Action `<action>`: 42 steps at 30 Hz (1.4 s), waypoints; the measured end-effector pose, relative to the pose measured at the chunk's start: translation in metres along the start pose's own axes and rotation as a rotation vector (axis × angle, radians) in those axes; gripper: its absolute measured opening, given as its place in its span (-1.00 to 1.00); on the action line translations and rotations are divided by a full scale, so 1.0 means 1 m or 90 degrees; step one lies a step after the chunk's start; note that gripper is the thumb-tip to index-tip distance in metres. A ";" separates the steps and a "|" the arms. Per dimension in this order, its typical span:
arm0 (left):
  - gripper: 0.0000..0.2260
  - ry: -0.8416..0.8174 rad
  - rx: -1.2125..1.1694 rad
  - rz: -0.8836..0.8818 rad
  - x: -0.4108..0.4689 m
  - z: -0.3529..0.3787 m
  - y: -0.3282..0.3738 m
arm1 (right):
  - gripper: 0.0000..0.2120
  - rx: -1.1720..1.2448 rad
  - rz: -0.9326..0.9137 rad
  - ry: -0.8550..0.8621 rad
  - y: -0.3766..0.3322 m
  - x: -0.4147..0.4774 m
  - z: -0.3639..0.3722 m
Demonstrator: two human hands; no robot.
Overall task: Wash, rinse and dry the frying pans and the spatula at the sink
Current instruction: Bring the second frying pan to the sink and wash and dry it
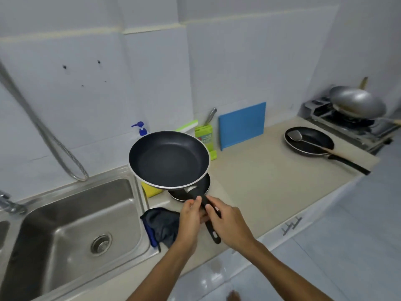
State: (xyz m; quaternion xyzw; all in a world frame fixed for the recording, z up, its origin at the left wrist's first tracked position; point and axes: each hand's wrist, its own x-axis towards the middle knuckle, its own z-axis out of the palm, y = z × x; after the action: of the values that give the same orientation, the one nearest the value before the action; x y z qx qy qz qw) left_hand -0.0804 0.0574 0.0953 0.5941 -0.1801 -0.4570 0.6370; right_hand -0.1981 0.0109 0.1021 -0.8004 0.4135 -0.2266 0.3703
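Note:
A black frying pan [168, 159] with a silver rim is held level above the counter, just right of the steel sink [71, 227]. My left hand [191, 218] and my right hand [227, 222] both grip its black handle. Under it a smaller dark pan [202, 187] lies on the counter, mostly hidden. A third black pan [312, 142] sits far right near the stove, with the spatula [295, 135] lying in it, its wooden handle pointing right.
A dark cloth [161, 224] lies on the sink's right edge, a yellow sponge [150, 190] beside it. A blue soap pump [141, 129], a green box [205, 137] and a blue board [242, 124] stand by the wall. A wok [358, 103] sits on the stove. A hose [43, 129] hangs at the left.

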 end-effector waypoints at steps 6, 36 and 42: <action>-0.81 -0.067 0.064 -0.011 0.043 0.105 -0.032 | -0.62 -0.009 -0.004 0.020 0.088 0.021 -0.087; -0.87 0.032 0.187 -0.315 0.195 0.405 -0.190 | -0.50 -0.080 0.149 -0.056 0.413 0.103 -0.214; -0.80 0.055 0.239 -0.316 0.207 0.405 -0.204 | -0.38 -0.082 0.162 -0.078 0.419 0.109 -0.210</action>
State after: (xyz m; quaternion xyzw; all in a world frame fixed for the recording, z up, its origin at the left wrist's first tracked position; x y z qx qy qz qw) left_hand -0.3612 -0.3215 -0.0651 0.7460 -0.0833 -0.5314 0.3926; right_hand -0.4855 -0.3254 -0.0875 -0.7760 0.5017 -0.1016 0.3685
